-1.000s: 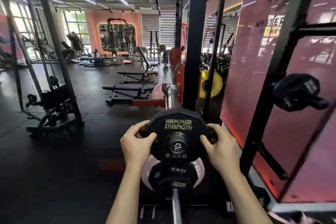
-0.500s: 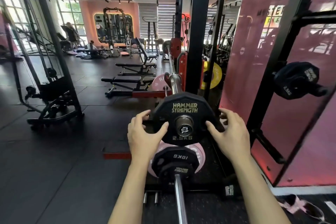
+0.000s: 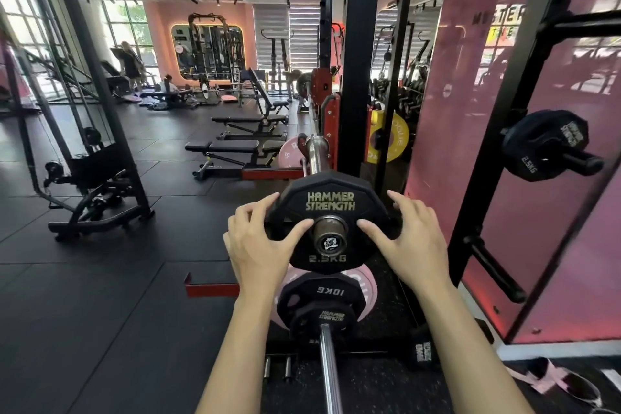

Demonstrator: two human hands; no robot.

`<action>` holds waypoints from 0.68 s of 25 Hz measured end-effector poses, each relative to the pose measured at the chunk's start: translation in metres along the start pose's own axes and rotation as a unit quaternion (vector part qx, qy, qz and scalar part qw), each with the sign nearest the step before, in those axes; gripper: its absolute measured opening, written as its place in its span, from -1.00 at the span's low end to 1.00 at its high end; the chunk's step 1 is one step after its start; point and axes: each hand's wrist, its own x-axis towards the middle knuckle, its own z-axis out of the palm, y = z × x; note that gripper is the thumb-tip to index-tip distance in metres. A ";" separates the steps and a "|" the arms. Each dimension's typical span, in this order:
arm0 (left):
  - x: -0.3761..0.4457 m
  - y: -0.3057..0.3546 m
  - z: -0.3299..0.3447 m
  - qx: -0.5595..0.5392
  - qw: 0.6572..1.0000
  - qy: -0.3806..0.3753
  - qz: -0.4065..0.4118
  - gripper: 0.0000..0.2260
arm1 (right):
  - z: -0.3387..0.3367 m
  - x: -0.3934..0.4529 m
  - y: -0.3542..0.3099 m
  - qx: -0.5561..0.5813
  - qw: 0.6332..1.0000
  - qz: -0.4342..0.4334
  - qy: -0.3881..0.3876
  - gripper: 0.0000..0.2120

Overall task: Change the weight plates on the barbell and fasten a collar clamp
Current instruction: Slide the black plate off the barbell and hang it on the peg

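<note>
A black 2.5 kg Hammer Strength plate (image 3: 331,202) sits on the end of the racked barbell. The steel sleeve end (image 3: 330,236) pokes out through its hole. The bare sleeve (image 3: 316,153) runs away behind the plate. My left hand (image 3: 258,242) holds the plate's left rim, thumb pressed on its face. My right hand (image 3: 411,240) holds the right rim the same way. I see no collar clamp.
Below lies a second bar (image 3: 327,370) with a black 10 kg plate (image 3: 322,299) and a pink plate (image 3: 368,286). The black rack upright (image 3: 359,60) stands just right of the sleeve. To the right are a stored 2.5 kg plate (image 3: 544,144) and an empty peg (image 3: 497,276). Benches (image 3: 235,148) stand left.
The 2.5 kg plate has slid further along the sleeve, whose end now sticks out. Both thumbs have moved inward onto the plate's face.
</note>
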 end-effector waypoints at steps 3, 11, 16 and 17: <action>0.007 -0.008 0.009 0.005 1.000 0.007 0.001 -0.37 | 0.012 0.011 0.007 0.012 1.000 0.007 0.002 -0.25; 0.059 -0.027 0.067 0.032 0.999 0.010 -0.016 -0.36 | 0.066 0.076 0.025 0.052 0.999 0.013 0.005 -0.30; 0.095 -0.038 0.112 0.035 0.998 0.019 -0.046 -0.39 | 0.101 0.127 0.034 0.053 0.998 0.006 -0.021 -0.32; 0.101 -0.040 0.117 0.036 0.998 0.022 -0.048 -0.40 | 0.108 0.134 0.036 0.054 0.998 0.009 -0.021 -0.32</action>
